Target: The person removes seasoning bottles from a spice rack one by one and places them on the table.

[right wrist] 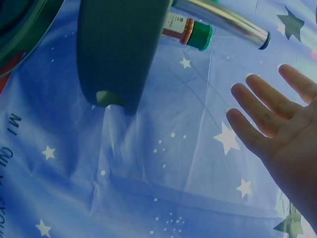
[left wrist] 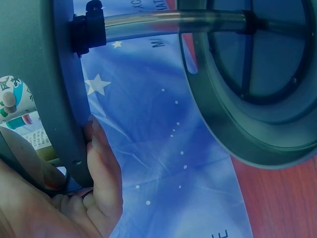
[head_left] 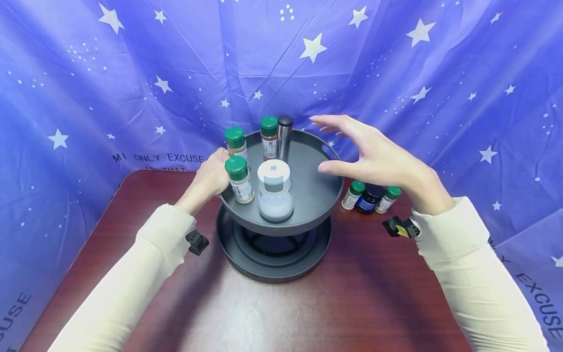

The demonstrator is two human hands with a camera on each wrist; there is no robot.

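A dark grey two-tier rack stands on the table, its upper tray [head_left: 310,190] raised on a post above the lower tray [head_left: 272,277]. My left hand [head_left: 213,173] grips the upper tray's left rim; in the left wrist view its fingers curl through the cut-out handle and under the edge. Close by that hand are two green-capped spice jars [head_left: 241,186]. Another spice jar [head_left: 269,139] and a silver cylinder with a black top [head_left: 284,139] stand at the back, a white-lidded glass jar [head_left: 275,200] at the front. Over the tray's right side, my right hand [head_left: 378,156] hovers with fingers spread, holding nothing.
On the table [head_left: 308,318] right of the rack, two green-capped jars [head_left: 352,198] flank a dark jar with a blue label [head_left: 369,199]. A blue star-printed curtain [head_left: 264,58] hangs behind and along both sides.
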